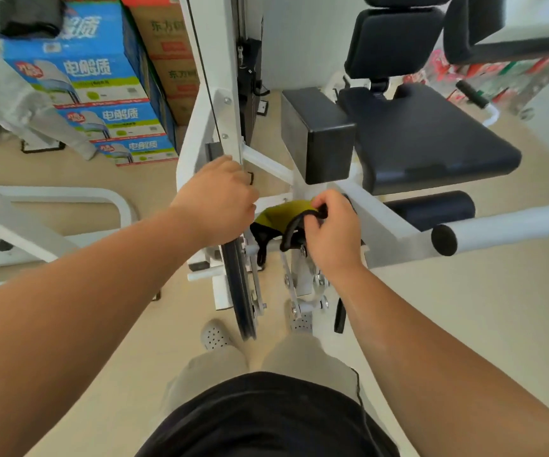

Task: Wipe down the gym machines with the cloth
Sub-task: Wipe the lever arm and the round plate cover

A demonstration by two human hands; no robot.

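Here, the right hand (329, 232) pinches the black-trimmed edge of the yellow-green cloth (279, 214), which sags between both hands against the gym machine (381, 222). It looks light and limp, probably best bunched in the palm. The left hand (220, 199) curls round the white upright (225, 127). Beyond the left hand, stacked blue cartons (78, 77) stand closed, contents unseen.

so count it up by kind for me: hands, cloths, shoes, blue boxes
hands: 2 (left hand grips the frame, right hand pinches the cloth)
cloth: 1
shoes: 2
blue boxes: 3
total: 8
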